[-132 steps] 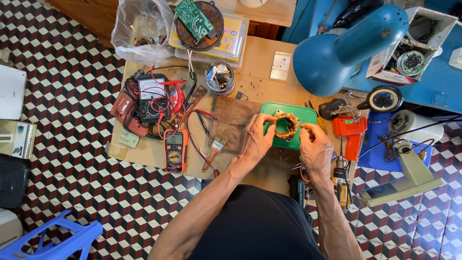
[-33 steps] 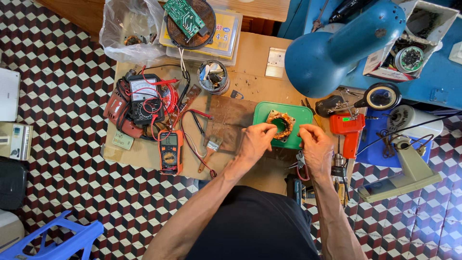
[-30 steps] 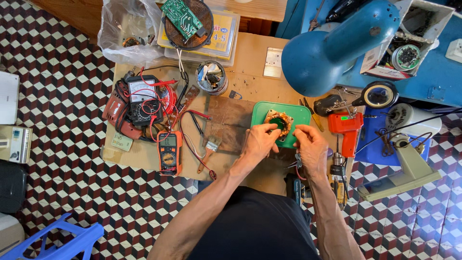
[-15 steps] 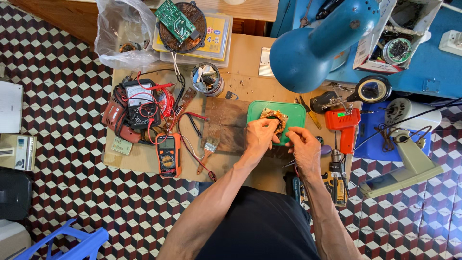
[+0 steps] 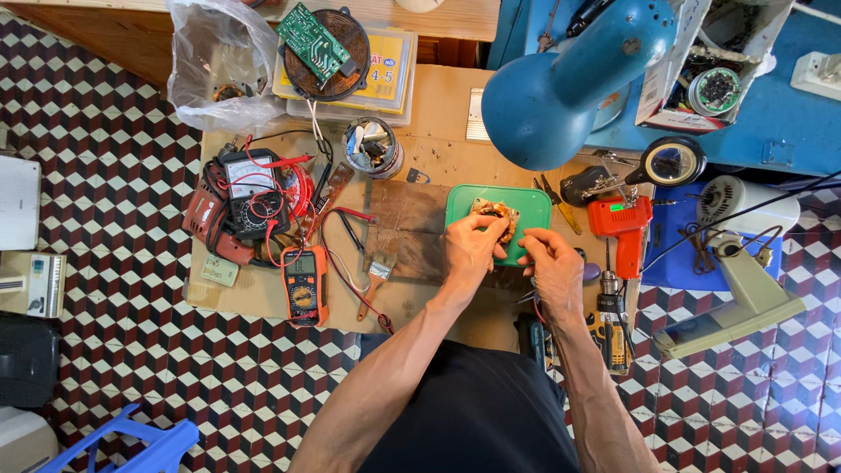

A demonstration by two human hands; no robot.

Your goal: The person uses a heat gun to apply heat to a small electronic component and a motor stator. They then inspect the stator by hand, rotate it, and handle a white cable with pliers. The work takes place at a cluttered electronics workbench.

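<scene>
Left hand [image 5: 469,250] grasps the copper coil [image 5: 493,213] over the green tray [image 5: 530,203] near the table's right edge, steadying it; right hand [image 5: 552,267] pinches its wire.

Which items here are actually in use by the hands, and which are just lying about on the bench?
In use:
- copper-wound coil, gripped by the left hand
- green tray under it
- right hand, beside the tray's near edge

Lying about:
- orange multimeter
- analog meter with red leads
- small brush
- red glue gun
- blue lamp
- circuit board
</scene>
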